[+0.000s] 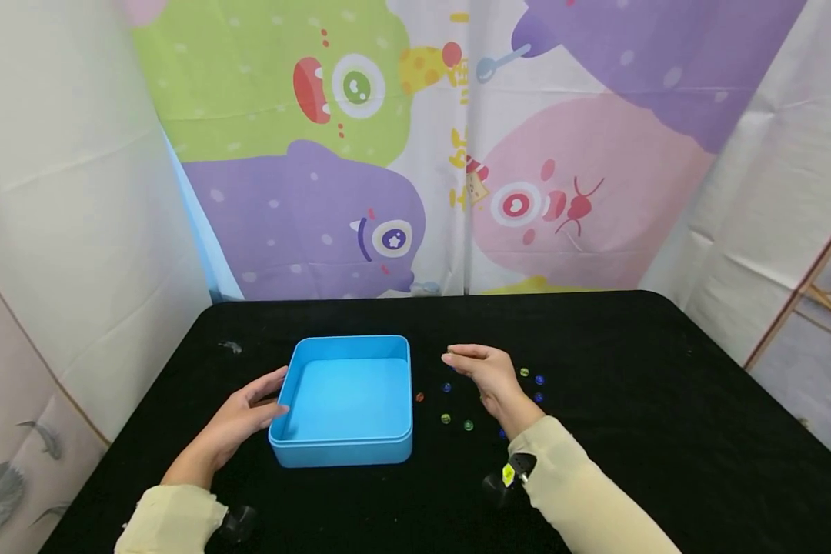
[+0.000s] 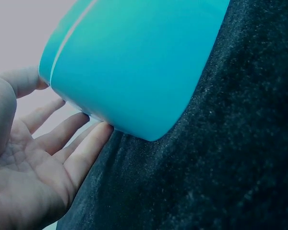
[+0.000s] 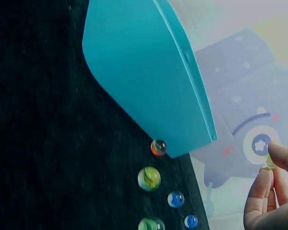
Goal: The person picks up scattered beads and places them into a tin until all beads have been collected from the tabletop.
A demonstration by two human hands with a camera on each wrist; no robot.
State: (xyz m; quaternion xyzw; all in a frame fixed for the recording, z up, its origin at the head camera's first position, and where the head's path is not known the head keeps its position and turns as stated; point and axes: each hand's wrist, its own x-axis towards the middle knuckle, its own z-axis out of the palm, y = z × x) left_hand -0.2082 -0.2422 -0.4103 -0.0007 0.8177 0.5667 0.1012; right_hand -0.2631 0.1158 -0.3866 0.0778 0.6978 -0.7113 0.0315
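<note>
A square, light-blue plastic box (image 1: 349, 392) with a bare floor stands left of centre on the black cloth. My left hand (image 1: 249, 406) holds its left side, the thumb at the rim and the fingertips (image 2: 104, 130) against the outer wall. Above the cloth, right of the box, my right hand (image 1: 485, 375) pinches a yellowish glass marble (image 3: 270, 161) between thumb and fingers. Beneath and around that hand lie several marbles: an orange one (image 3: 158, 147) close to the box, green ones (image 3: 149, 178) and blue ones (image 3: 175, 199).
A black cloth (image 1: 630, 400) covers the table. Behind it hangs a curtain (image 1: 443, 154) with cartoon figures, and pale curtains flank both sides. A yellow marble (image 1: 524, 372) and two blue marbles (image 1: 539, 380) lie right of my right hand. A small clear scrap (image 1: 231, 347) lies at the far left.
</note>
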